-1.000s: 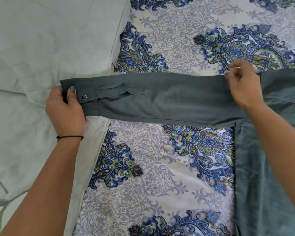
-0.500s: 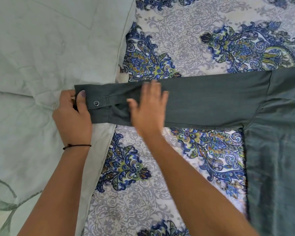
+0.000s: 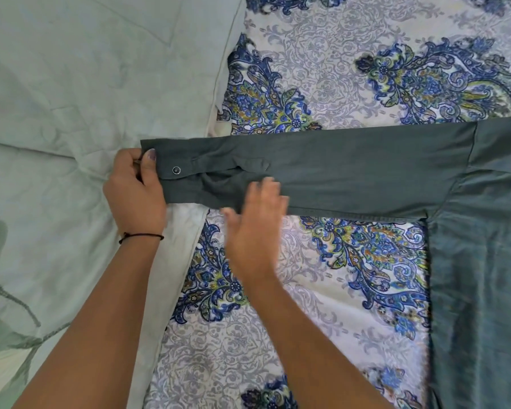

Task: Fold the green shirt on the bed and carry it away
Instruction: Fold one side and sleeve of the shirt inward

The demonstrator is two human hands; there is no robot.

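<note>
**One sleeve stretched across the bed, two hands on it**

There is one green shirt (image 3: 481, 276) in view, spread flat on the bed. Its body lies along the right edge of the picture, and one long sleeve (image 3: 351, 169) runs out leftward from it across the patterned bedsheet (image 3: 322, 69). The sleeve ends in a cuff (image 3: 171, 169) bearing one round snap button (image 3: 176, 170). The cuff end reaches past the edge of the sheet and lies on one pale green quilt (image 3: 71, 98), which covers the left side of the bed.

Two bare hands are at work, both near the cuff. The left hand (image 3: 135, 190) is closed on the very end of the cuff: its thumb presses down on top of the fabric while the fingers curl in beside and under the edge, so the cuff is pinched between them. One thin dark band (image 3: 140, 237) circles that wrist.

The right hand (image 3: 255, 219) is spread wide and flat, palm down, fingers apart and gripping nothing. Its fingertips rest on the lower half of the sleeve just beside the cuff's slit, where the cloth is rumpled (the hand is blurred, so exactly how firmly it presses cannot be told). The heel of the hand sits over the bedsheet below the sleeve's lower hem.

The rest of the sleeve, from the right hand to the shoulder seam, lies smooth.
</note>
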